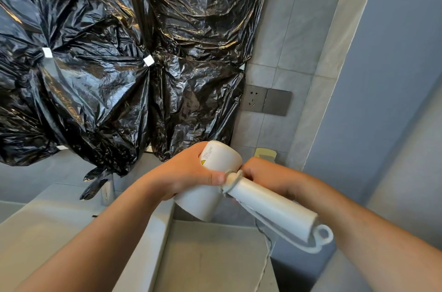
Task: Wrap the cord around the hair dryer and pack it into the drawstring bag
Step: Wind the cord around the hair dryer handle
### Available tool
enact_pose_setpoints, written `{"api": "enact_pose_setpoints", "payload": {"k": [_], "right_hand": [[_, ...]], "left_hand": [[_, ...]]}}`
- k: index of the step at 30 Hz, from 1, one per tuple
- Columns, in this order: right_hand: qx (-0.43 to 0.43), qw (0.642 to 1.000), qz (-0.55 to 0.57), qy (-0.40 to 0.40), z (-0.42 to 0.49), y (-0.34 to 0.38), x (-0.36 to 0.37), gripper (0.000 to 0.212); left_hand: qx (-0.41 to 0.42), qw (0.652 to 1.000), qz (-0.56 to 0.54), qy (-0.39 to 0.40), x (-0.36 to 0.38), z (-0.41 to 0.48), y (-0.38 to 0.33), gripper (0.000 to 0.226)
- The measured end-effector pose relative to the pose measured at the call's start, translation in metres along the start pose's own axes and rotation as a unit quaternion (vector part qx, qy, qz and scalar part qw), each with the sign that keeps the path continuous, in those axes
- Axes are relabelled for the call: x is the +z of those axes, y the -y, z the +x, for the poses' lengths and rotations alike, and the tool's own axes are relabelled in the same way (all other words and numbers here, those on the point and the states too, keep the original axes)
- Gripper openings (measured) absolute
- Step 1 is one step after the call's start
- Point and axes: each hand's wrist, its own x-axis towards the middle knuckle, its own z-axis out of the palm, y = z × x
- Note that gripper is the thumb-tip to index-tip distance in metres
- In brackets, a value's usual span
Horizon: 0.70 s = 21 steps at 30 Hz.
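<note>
— Two forearms reach in from below; what do they hold?
— One white hair dryer (222, 157), above a grey counter (215, 256). Its barrel sits in the left hand (189, 172), fingers wrapped round it.
— And the other?
— Curled behind the handle, the right hand (265, 177) pinches the cord (231, 179), one loop at the joint.
— Behind?
— Black plastic sheeting (95, 76), two tape squares (47, 52), two wall plates (254, 98).

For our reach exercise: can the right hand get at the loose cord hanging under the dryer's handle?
Probably yes. The right hand pinches cord at the handle's top, the left hand grips the dryer, and the loose length hangs free just below, nothing between.
</note>
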Motion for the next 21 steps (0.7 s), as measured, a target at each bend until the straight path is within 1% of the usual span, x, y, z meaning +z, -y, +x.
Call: {"api": "enact_pose_setpoints", "payload": {"k": [1,2,3,5,7,8,9,10,12,14,15,17,19,21], "right_hand": [[0.004,1.0,0.004,0.0,0.0,0.0,-0.002,0.014],[0.008,1.0,0.007,0.001,-0.001,0.001,-0.005,0.011],[0.013,1.0,0.01,0.0,-0.001,0.001,-0.007,0.007],[0.029,0.999,0.026,-0.005,-0.001,-0.003,-0.01,0.007],[0.04,0.999,0.033,-0.009,-0.001,-0.006,-0.009,0.013],[0.043,0.999,0.031,-0.009,0.0,-0.007,-0.008,0.013],[0.041,0.999,0.026,-0.008,-0.001,-0.008,-0.007,0.01],[0.036,0.999,0.021,-0.006,-0.001,-0.007,-0.006,0.007],[0.029,0.999,0.02,-0.003,-0.002,-0.007,-0.006,0.006],[0.025,0.998,0.063,-0.001,-0.003,-0.007,-0.004,0.004],[0.021,0.996,0.092,0.001,-0.003,-0.007,-0.004,0.007],[0.009,0.991,0.131,0.005,-0.003,-0.009,-0.004,0.014],[-0.002,0.987,0.158,0.002,-0.003,-0.01,-0.005,0.014],[-0.005,0.985,0.174,0.002,-0.002,-0.012,-0.006,0.013]], "left_hand": [[0.003,1.0,0.008,-0.009,0.003,0.0,-0.001,0.051],[0.0,0.999,0.024,-0.031,0.005,0.001,-0.002,0.049],[-0.012,0.997,0.046,-0.062,0.007,0.002,-0.001,0.055],[-0.047,0.99,0.081,-0.109,0.009,0.003,0.003,0.084],[-0.057,0.984,0.117,-0.123,0.011,0.003,0.005,0.126],[-0.057,0.981,0.137,-0.123,0.012,0.003,0.005,0.14],[-0.053,0.979,0.153,-0.124,0.014,0.004,0.004,0.146],[-0.048,0.977,0.165,-0.126,0.016,0.005,0.003,0.147],[-0.042,0.971,0.198,-0.129,0.019,0.005,0.0,0.138],[-0.042,0.96,0.24,-0.136,0.017,0.005,-0.002,0.124],[-0.039,0.96,0.24,-0.141,0.015,0.006,-0.002,0.122],[-0.031,0.971,0.186,-0.145,0.011,0.005,0.0,0.125],[-0.019,0.985,0.107,-0.136,0.009,0.004,0.004,0.128],[-0.011,0.989,0.072,-0.126,0.01,0.003,0.009,0.125]]}}
